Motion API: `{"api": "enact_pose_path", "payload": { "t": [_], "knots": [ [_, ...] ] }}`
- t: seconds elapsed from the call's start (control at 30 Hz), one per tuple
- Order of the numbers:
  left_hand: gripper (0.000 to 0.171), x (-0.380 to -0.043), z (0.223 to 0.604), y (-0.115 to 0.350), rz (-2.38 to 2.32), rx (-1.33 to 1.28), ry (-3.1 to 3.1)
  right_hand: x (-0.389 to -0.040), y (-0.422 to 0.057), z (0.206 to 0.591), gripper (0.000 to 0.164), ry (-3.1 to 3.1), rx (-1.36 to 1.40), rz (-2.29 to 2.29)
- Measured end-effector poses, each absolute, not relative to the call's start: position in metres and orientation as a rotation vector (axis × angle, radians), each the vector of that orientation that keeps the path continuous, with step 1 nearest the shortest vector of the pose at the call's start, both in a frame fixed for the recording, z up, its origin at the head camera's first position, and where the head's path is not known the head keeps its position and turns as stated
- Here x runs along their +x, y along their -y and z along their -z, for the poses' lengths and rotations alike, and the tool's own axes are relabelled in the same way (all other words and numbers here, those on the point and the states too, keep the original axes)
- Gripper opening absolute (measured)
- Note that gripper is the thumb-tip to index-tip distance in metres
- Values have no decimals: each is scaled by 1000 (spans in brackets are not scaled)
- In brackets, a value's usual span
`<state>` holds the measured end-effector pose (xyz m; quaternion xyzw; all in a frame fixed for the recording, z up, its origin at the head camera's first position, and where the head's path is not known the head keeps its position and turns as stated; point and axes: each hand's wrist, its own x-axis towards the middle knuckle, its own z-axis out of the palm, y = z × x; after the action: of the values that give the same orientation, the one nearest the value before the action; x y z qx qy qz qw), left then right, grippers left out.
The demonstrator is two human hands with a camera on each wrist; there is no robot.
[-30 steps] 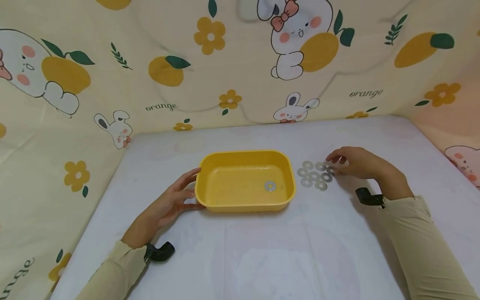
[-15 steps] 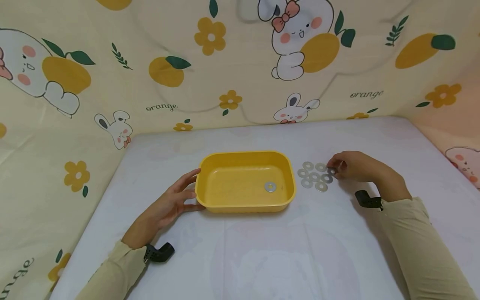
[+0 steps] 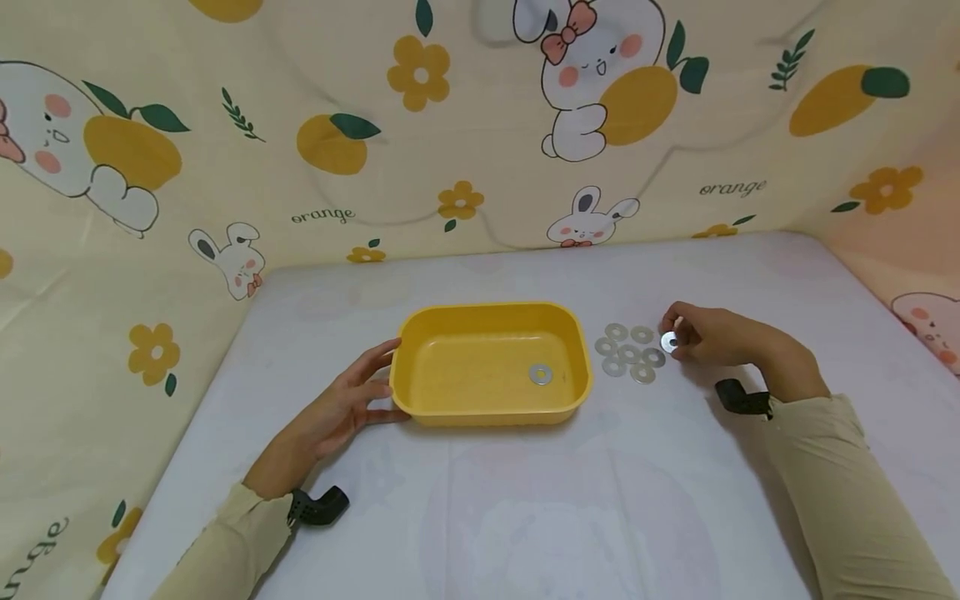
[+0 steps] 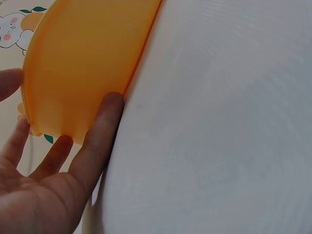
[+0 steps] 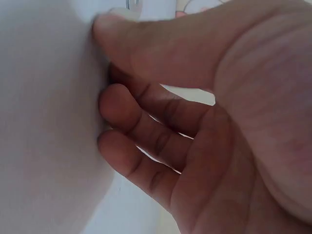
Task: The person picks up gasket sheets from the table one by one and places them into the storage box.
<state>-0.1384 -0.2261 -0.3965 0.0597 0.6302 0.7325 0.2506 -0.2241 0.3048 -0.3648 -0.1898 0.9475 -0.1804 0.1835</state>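
Observation:
In the head view, my right hand (image 3: pixel 735 335) pinches a shiny metal washer (image 3: pixel 666 342) between thumb and fingertips, just right of several flat washers (image 3: pixel 621 355) grouped on the table. The right wrist view shows the thumb and curled fingers of that hand (image 5: pixel 195 122) close to the white surface; the pinched washer is mostly hidden there. A yellow rectangular tray (image 3: pixel 465 367) stands left of the group with one washer (image 3: pixel 533 374) lying inside. My left hand (image 3: pixel 337 410) touches the tray's left end with spread, mostly straight fingers, as the left wrist view also shows.
A white cloth covers the table (image 3: pixel 525 508). Behind and to the left hangs a cream curtain (image 3: pixel 495 158) printed with rabbits and oranges. Each wrist carries a small black camera; the left one (image 3: pixel 321 506) sits above the table.
My right fingers have closed on the washer at the right edge of the group and drawn it slightly right, apart from the others. The left hand and tray have stayed put.

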Motion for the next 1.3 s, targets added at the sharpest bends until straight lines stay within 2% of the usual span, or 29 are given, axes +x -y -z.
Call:
{"api": "enact_pose_path", "payload": {
  "t": [0.13, 0.33, 0.6, 0.83, 1.3],
  "knots": [
    [67, -138, 397, 227, -1987, 135, -1722, -224, -312, 365, 38, -2660, -553, 508],
    [67, -139, 396, 226, -1991, 123, -1713, -223, -315, 363, 34, -2670, -547, 524],
    [67, -140, 396, 224, -1991, 152, -1714, -222, -318, 358, 37, -2682, -547, 494],
    [67, -139, 396, 226, -1981, 142, -1725, -222, -315, 360, 34, -2708, -532, 529],
    [67, -140, 398, 228, -1997, 169, -1707, -224, -308, 356, 40, -2829, -476, 547]
  ]
}}
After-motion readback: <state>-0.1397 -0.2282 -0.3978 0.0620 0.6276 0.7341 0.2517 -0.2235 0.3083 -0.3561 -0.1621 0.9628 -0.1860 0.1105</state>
